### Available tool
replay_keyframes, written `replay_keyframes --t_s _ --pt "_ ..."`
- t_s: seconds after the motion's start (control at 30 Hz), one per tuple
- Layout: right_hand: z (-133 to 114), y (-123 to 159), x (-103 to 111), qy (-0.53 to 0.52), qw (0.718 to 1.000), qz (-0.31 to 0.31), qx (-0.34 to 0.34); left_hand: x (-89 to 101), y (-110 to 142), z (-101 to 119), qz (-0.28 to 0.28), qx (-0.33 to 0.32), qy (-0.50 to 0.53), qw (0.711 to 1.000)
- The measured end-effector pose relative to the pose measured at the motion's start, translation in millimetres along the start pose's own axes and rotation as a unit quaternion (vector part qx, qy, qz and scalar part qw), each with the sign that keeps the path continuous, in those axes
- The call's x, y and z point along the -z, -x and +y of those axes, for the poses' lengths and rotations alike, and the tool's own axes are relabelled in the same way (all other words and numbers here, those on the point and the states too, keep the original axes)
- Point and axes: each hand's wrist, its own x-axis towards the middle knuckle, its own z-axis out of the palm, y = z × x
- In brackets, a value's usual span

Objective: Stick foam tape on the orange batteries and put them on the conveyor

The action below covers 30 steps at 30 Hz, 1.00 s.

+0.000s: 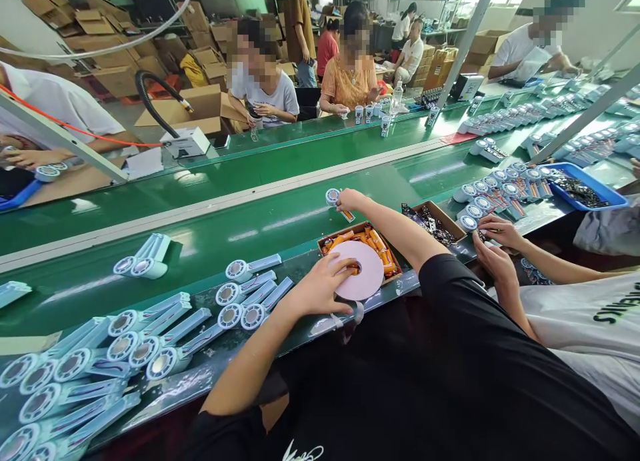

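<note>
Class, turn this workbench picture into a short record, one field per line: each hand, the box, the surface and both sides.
Left hand: left hand spread over a pale pink flat disc with a central hole
Right hand: right hand holding a pale blue round-headed plastic part above the surface
Box: small brown cardboard box with orange cylinders, partly covered by the disc
Surface: long glossy green belt
Left side: rows of pale blue round-headed parts with handles
Right side: bright blue shallow tray with small dark pieces

roll (367, 274) on box (395, 274), fan parts (145, 348) left
</note>
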Motion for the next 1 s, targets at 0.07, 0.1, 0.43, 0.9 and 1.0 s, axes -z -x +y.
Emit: replay_keyframes --t_s 0.07,0.1,0.43,0.9,1.0 --pt "1.6 0.5 1.9 -0.002 1.000 0.006 -0.020 0.7 -1.4 0.2 -0.015 -0.006 0.001 1.000" --pt "1.3 0.1 1.6 -0.002 1.000 0.008 -0.029 0.1 -1.7 0.3 -0.019 -0.006 0.000 1.000" --pt "-5.6 -1.9 -4.5 -0.035 0.999 0.003 -0.037 -6.5 -3.1 -1.1 0.005 0.012 0.015 1.000" --pt "-54.6 165.5 20.3 -0.388 0.918 0.065 0.053 -20.0 89.5 -9.2 0.324 0.161 -0.106 0.926" --pt "-105.0 230.7 -20.2 -0.536 0.827 -0.070 0.157 -26.7 103.5 -7.4 0.363 0.175 -0.129 0.906"
